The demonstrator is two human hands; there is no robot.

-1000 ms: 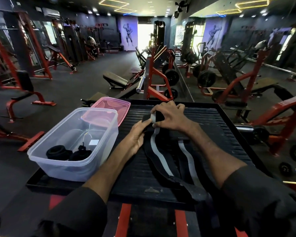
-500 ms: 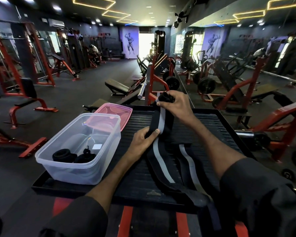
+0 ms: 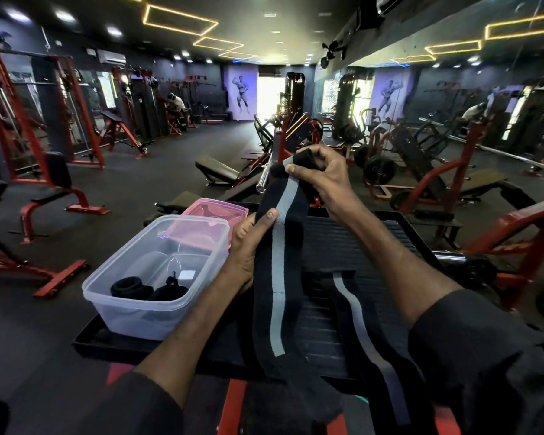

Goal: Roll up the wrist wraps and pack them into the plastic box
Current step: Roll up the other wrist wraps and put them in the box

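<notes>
Both hands have risen since the earlier frames, and the wrap [image 3: 278,271] now hangs in the air instead of lying flat. The right hand [image 3: 325,183] is highest, above the far edge of the tray [image 3: 358,243]; its thumb and curled fingers pinch the top end of the wrap. The left hand [image 3: 247,246] is lower and grips the wrap's left edge, thumb on the front and fingers behind. The strip hangs down between the forearms, and its lower end lies at the near edge of the tray.

I count four wraps, all black with a grey stripe where it shows: the held one, a second wrap [image 3: 352,309] lying flat on the tray under the right forearm, and two rolls.

One clear box [image 3: 139,315] stands on the left side of the tray, open. Inside are the two rolls, first roll [image 3: 128,288] and second roll [image 3: 169,292], side by side. One pink lid [image 3: 215,213] lies behind the box, touching it.
</notes>
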